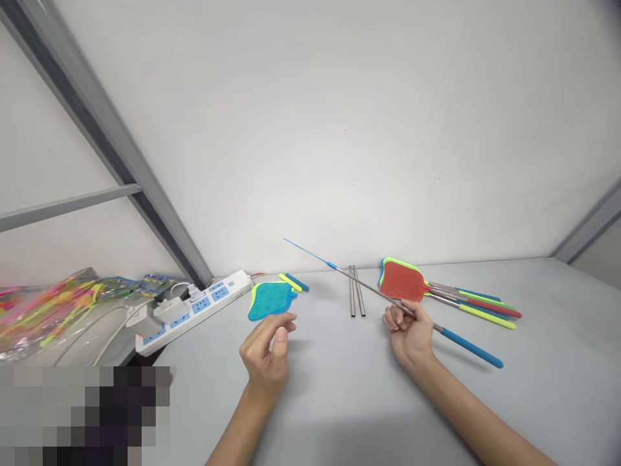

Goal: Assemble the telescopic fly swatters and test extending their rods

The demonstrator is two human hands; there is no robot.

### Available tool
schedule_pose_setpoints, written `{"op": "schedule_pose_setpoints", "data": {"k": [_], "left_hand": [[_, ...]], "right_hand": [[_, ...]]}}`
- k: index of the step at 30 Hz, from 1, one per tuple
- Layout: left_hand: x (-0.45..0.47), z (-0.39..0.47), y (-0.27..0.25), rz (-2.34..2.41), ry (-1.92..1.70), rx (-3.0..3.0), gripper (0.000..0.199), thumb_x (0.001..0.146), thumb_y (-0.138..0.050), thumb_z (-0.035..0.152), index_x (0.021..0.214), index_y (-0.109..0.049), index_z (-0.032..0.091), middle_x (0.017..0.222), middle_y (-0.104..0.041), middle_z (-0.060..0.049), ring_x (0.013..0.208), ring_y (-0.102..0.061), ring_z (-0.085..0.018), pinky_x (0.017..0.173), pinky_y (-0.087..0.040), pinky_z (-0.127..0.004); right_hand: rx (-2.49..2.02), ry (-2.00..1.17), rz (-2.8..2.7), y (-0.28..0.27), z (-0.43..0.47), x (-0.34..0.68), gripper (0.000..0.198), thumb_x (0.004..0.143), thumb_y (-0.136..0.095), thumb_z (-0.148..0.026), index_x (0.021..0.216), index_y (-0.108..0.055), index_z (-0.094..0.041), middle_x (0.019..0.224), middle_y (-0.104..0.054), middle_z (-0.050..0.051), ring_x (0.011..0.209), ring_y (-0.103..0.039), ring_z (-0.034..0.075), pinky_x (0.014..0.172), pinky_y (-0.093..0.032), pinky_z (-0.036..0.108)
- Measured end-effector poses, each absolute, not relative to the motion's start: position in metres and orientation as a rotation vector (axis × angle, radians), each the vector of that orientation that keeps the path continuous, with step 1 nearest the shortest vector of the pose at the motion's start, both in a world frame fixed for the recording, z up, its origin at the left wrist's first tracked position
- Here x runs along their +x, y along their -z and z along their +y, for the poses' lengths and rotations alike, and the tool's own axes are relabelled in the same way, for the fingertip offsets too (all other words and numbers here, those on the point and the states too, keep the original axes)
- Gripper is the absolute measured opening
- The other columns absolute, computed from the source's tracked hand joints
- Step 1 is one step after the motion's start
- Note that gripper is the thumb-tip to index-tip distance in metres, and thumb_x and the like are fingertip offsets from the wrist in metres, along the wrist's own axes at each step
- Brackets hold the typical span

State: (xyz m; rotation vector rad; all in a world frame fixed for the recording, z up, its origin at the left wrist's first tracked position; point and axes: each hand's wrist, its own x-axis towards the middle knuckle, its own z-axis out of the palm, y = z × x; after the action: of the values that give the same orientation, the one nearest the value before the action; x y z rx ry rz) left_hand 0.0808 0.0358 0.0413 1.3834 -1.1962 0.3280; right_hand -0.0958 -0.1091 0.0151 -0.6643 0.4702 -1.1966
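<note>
My right hand (410, 330) is closed around the metal shaft of a fly swatter (471, 347). Its blue grip points down to the right, and its thin blue head, seen edge-on, reaches up to the left. My left hand (266, 349) hovers above the table with fingers loosely curled, thumb apart and nothing held. Just beyond it lies a loose blue swatter head (270, 300) on top of a yellow-green one. Two short grips, one yellow-green (290, 283) and one blue (297, 282), lie behind. Two metal tubes (352, 298) rest side by side between my hands.
Several assembled fly swatters (402, 281) lie stacked at the right, red head uppermost. A white power strip (194, 314) with plugged-in chargers stands at the left, beside bagged colourful items (63, 310). A wall (339, 142) closes off the grey table (349, 388) at the back.
</note>
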Motion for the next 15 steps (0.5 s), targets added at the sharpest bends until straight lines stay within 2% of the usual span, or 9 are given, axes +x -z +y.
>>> {"op": "schedule_pose_setpoints", "data": {"k": [15], "left_hand": [[0.077,0.038,-0.056,-1.355,-0.277,1.486,0.023,0.077,-0.037,0.023,0.079,-0.059,0.017,0.061,-0.058,-0.003,0.059,-0.054,-0.015,0.057,-0.044,-0.027]], "right_hand": [[-0.649,1.222,0.482,-0.018,-0.109,-0.097,0.036,0.067,-0.044,-0.022,0.033,-0.033,-0.019,0.036,-0.021,-0.003,0.037,-0.026,0.009,0.040,-0.018,0.028]]}}
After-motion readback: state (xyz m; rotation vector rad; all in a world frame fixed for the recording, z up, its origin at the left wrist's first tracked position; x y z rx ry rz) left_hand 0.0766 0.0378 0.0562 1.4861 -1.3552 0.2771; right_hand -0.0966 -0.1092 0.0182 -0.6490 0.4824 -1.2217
